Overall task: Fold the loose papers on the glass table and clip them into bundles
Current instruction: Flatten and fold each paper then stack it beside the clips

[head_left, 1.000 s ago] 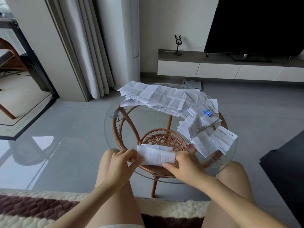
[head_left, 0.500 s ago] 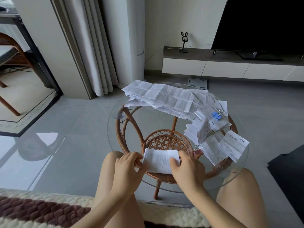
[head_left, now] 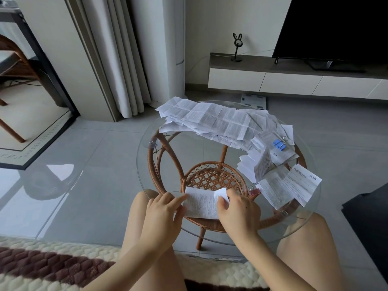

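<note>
Since a second ago the narrow strip between the hands has opened out into a wider printed sheet (head_left: 201,203), and both hands have closed in on it at the near edge of the glass worktop (head_left: 144,143). Left hand (head_left: 162,208) pinches the sheet's left edge in a narrow grip between forefinger and thumb. Right hand (head_left: 239,206) has its fingers curled at the right edge, holding it where a white corner flap stands up. By my reading this one sheet is mid-fold, not yet creased flat. Some work looks done: a stack of folded papers (head_left: 270,156) on the right side carries a blue binder clip (head_left: 279,144), though whether the clip grips it or merely lies on it I cannot tell. Nearer, folded leaflets (head_left: 287,185) lie unclipped, with a pink binder clip (head_left: 254,191) just beside them. Much is left: a broad pile of loose papers (head_left: 212,120) covers the far side of the worktop, spread flat and showing old creases, apparently untouched.
</note>
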A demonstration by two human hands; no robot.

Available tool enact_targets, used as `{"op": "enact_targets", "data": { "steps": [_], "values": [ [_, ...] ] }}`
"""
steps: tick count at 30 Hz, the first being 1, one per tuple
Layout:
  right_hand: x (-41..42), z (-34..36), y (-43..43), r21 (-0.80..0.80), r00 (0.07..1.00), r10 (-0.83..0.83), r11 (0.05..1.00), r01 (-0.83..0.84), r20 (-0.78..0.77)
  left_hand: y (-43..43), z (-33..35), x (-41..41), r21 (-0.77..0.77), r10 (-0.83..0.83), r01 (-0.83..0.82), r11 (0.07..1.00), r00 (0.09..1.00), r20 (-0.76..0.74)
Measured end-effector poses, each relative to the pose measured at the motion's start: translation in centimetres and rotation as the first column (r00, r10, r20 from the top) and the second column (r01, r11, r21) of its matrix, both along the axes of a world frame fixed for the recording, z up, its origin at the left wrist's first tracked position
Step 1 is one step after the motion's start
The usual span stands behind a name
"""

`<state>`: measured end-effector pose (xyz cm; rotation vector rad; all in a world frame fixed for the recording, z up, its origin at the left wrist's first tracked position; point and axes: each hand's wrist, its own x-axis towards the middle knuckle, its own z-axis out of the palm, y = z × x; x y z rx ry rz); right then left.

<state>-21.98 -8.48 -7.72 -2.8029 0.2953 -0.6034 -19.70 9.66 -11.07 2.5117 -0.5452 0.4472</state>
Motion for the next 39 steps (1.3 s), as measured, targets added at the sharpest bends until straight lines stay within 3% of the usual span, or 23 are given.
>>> {"op": "enact_targets", "data": {
  "steps": [4,9,19,24,35,39],
  "values": [
    [0.1,-0.3,-0.1,-0.024,0.999,-0.024,0.999,0.025,0.04,0.1,-0.1,0.3,0.147,-0.081,0.068,0.987,0.993,0.084],
    [0.1,0.1,0.1,-0.03,0.999,-0.02,0.999,0.021,0.032,0.3,-0.3,1.0,0.235,-0.241,0.222,0.946,0.969,0.056],
    [0.4,0.4,0.1,0.013,1.0,0.012,1.0,-0.012,-0.019,0.2,0.2,1.0,0.229,-0.221,0.216,0.949,0.975,-0.002],
    [0.4,0.3,-0.1,-0.016,1.0,-0.022,1.0,0.022,-0.013,-0.2,1.0,0.5,0.136,-0.176,0.181,0.974,0.983,-0.05],
    [0.3,0.7,0.1,-0.011,0.998,-0.013,1.0,0.012,-0.065,-0.2,0.7,1.1,0.233,-0.217,0.203,0.951,0.976,0.032],
    [0.1,0.4,0.0,-0.007,0.997,-0.006,1.0,0.006,-0.078,-0.8,0.5,1.5,0.366,-0.242,0.196,0.91,0.967,0.082]
  ]
}}
